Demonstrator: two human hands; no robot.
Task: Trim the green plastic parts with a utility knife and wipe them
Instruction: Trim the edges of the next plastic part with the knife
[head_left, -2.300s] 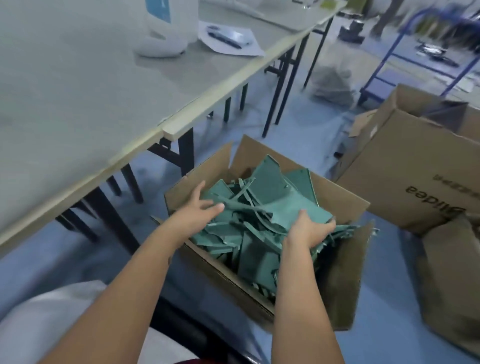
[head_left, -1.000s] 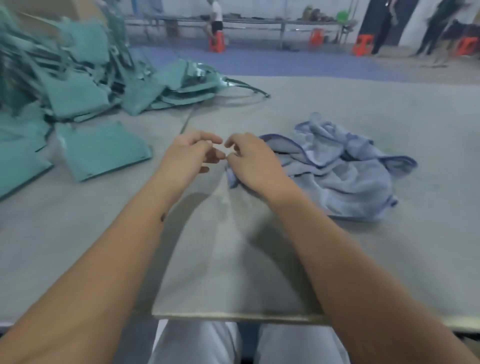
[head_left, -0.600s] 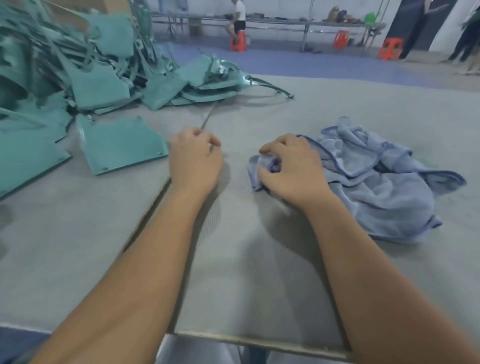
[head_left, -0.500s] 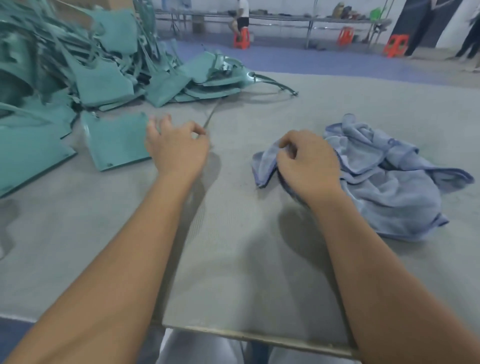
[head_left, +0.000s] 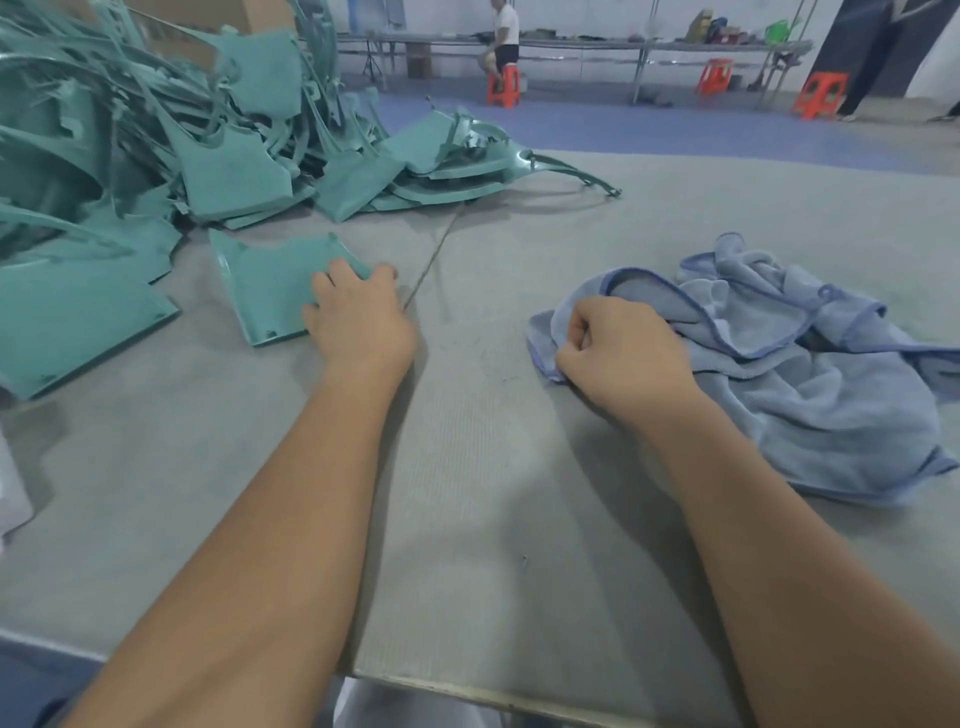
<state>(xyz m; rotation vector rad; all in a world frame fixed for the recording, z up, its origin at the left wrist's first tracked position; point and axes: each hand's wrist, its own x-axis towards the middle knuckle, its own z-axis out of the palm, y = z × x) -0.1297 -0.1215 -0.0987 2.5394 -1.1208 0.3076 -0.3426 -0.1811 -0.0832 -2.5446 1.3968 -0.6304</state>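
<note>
A flat green plastic part (head_left: 265, 291) lies on the grey table (head_left: 467, 493) left of centre. My left hand (head_left: 358, 322) rests on its right edge, fingers curled over it. Behind it a big heap of green plastic parts (head_left: 208, 135) covers the table's far left. A crumpled blue cloth (head_left: 789, 364) lies at the right. My right hand (head_left: 623, 353) is closed on the cloth's left corner. No utility knife shows anywhere.
A cardboard box (head_left: 208, 21) stands behind the heap. A seam (head_left: 431, 254) runs between two table tops. Far back a person (head_left: 501, 36) sits on an orange stool by long benches, with more orange stools (head_left: 821, 93) to the right.
My left hand moved left from the table seam onto the flat green part and took its edge. My right hand kept its grip on the cloth's corner and drew it slightly nearer.
</note>
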